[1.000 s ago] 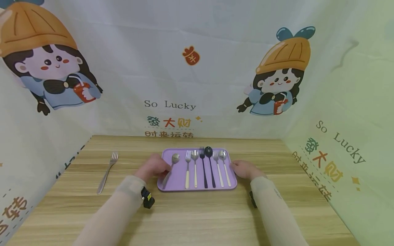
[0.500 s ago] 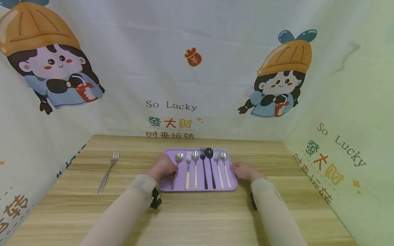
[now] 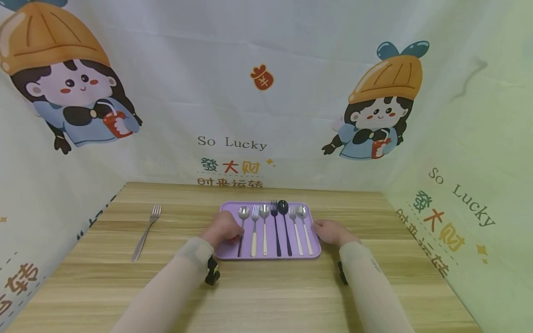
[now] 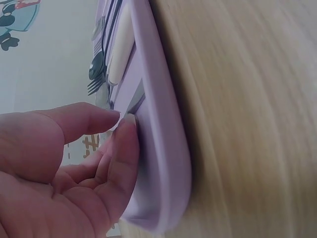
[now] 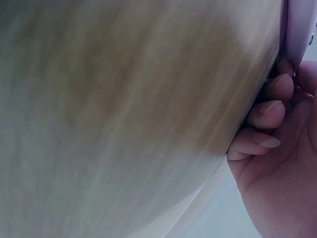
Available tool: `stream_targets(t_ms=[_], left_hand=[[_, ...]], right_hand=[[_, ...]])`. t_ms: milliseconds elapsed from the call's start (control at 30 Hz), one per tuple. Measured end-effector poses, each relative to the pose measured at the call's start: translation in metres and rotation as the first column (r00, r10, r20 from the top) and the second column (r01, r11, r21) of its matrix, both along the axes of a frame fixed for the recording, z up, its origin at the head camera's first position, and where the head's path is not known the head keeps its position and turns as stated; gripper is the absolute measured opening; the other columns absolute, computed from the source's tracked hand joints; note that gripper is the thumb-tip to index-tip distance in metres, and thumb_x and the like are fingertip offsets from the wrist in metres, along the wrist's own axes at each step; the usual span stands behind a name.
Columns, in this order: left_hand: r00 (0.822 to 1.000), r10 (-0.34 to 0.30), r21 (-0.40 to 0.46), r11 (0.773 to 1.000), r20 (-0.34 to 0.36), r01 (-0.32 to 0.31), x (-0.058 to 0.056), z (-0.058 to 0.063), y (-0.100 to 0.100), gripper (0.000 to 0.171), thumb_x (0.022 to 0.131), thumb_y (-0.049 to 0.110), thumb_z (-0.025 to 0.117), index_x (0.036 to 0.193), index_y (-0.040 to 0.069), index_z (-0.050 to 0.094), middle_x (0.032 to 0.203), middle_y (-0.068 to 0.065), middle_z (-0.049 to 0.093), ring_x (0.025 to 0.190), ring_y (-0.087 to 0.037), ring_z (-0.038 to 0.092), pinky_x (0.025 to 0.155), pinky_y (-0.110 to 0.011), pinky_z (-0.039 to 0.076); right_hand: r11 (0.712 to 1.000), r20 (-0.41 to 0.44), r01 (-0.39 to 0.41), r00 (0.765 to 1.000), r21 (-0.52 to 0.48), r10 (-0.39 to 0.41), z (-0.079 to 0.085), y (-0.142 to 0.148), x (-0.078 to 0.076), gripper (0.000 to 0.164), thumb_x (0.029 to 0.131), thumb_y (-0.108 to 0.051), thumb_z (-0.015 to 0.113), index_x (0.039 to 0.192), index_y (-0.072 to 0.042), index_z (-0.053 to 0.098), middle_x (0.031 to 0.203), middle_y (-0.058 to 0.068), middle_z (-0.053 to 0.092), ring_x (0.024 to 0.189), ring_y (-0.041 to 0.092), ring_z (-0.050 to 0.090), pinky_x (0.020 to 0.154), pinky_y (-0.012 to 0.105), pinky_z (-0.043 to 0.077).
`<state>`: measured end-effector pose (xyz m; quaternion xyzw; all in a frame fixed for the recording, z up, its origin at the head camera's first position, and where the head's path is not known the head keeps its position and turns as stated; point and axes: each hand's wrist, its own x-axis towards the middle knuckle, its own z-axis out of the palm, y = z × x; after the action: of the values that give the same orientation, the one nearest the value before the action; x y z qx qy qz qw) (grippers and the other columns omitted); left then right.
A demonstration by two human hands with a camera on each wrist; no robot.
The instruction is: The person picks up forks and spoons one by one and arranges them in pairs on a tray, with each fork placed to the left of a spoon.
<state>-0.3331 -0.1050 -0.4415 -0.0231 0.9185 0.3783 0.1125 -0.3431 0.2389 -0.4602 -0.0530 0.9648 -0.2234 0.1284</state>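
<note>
A purple tray [image 3: 266, 258] lies on the table with a row of spoons and forks in it. My left hand [image 3: 226, 227] reaches over the tray's left side and pinches the silver spoon [image 3: 244, 212] by its handle, between thumb and fingers; the handle's end [image 4: 134, 101] pokes out past the fingertips in the left wrist view. Right beside this spoon lies a fork [image 3: 254, 240] with a cream handle. At the tray's right edge my right hand [image 3: 330, 231] grips the rim, its fingers [image 5: 267, 114] curled low at the table in the right wrist view.
A lone silver fork [image 3: 145, 233] lies on the wooden table [image 3: 275, 296] left of the tray. In the tray's middle are a black fork [image 3: 275, 226] and a black spoon [image 3: 285, 226]. A printed cloth [image 3: 291, 115] hangs behind and at both sides.
My left hand has moved right with the silver spoon, which now stands straighter and closer to the cream-handled fork. The right hand stays at the tray's edge.
</note>
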Motion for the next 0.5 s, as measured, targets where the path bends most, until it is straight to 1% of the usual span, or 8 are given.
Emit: stream_targets(t_ms=[100,300,500], left_hand=[[1.0,0.001,0.017,1.0,0.003,-0.001,0.0017,0.0008,0.0012,0.016,0.087,0.0,0.072,0.072,0.003,0.069,0.059,-0.002,0.065,0.05,-0.009,0.061,0.054,-0.022,0.052],[1.0,-0.001,0.023,1.0,0.007,0.001,0.0005,-0.0006,0.0025,0.016,0.087,0.0,0.071,0.071,0.003,0.071,0.06,-0.002,0.066,0.05,-0.008,0.063,0.053,-0.021,0.051],[1.0,0.0,0.056,0.998,0.002,0.0,0.0012,-0.0016,-0.001,0.011,0.089,0.003,0.074,0.078,0.002,0.071,0.069,-0.007,0.071,0.058,-0.013,0.065,0.059,-0.024,0.056]], right_hand=[[1.0,0.001,0.002,1.0,-0.001,-0.002,-0.0001,-0.0002,0.0004,0.059,0.117,-0.039,0.037,0.158,-0.001,0.054,0.163,0.027,0.053,0.155,0.05,0.045,0.129,0.064,0.033],[1.0,0.007,0.017,1.0,-0.009,-0.017,0.0012,-0.0011,0.0013,0.059,0.117,-0.04,0.038,0.158,-0.001,0.054,0.163,0.027,0.053,0.156,0.05,0.045,0.129,0.064,0.033],[1.0,0.01,0.015,1.0,-0.007,-0.015,0.0021,-0.0007,0.0017,0.059,0.116,-0.04,0.038,0.158,-0.001,0.054,0.163,0.027,0.053,0.155,0.05,0.045,0.129,0.064,0.033]])
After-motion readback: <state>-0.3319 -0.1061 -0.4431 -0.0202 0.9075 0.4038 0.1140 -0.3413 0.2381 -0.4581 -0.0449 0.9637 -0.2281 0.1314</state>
